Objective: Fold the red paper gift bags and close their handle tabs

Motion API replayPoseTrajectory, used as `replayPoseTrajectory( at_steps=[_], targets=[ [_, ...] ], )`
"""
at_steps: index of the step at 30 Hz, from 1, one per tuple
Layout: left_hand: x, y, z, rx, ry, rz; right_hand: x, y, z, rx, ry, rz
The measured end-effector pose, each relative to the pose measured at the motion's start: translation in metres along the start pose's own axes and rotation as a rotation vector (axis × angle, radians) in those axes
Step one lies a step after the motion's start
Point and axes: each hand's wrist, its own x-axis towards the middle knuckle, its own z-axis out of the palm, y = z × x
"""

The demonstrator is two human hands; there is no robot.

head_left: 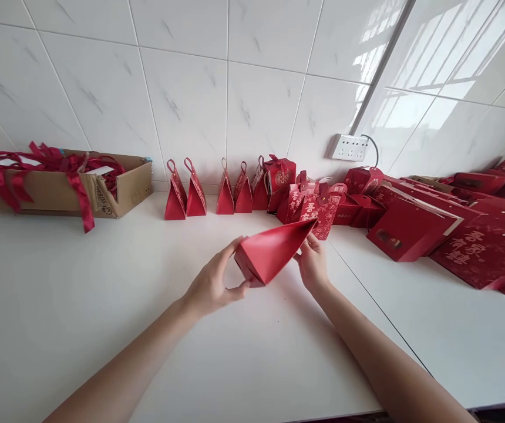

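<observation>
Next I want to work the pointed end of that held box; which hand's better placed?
Probably the right hand: it is at the pointed end of the red box, whereas the left hand holds the wider base opposite.

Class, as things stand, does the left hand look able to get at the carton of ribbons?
Probably not just now: the left hand is gripping the red box, though only white tabletop seems to lie between that hand and the carton.
</observation>
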Motion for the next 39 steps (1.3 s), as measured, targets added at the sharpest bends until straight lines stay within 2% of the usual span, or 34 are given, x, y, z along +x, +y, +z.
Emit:
replayPoseTrajectory(
  at_steps=[4, 7, 9, 11, 14, 16, 19, 23, 32, 39],
  targets=[
    [-0.001, 0.004, -0.001, 0.046, -0.135, 0.094, -0.003, -0.004, 0.001, -0.025, 0.0, -0.057],
    [-0.001, 0.007, 0.001, 0.009, -0.196, 0.026, -0.005, -0.006, 0.001, -0.035, 0.008, -0.082],
    [-0.001, 0.007, 0.004, -0.046, -0.156, -0.065, -0.005, -0.007, 0.001, -0.026, 0.022, -0.109],
    [0.001, 0.005, 0.005, -0.146, -0.036, -0.138, -0.004, -0.009, 0.001, 0.008, 0.045, -0.149],
    [0.005, 0.001, 0.004, -0.289, 0.088, -0.165, -0.004, -0.012, 0.003, 0.06, 0.072, -0.197],
    [0.007, 0.0, 0.001, -0.278, 0.066, -0.152, -0.005, -0.013, 0.004, 0.076, 0.061, -0.212],
    [0.007, 0.005, -0.003, -0.144, -0.014, -0.141, -0.007, -0.013, 0.004, 0.101, 0.051, -0.216],
    [0.004, 0.011, -0.004, -0.044, -0.055, -0.209, -0.007, -0.011, 0.002, 0.098, 0.063, -0.225],
    [0.006, 0.005, -0.003, -0.065, 0.1, -0.078, -0.01, -0.009, 0.002, 0.07, -0.007, -0.284],
    [0.007, 0.013, -0.009, -0.167, 0.144, -0.127, -0.012, -0.009, 0.002, 0.049, -0.056, -0.294]
  ],
)
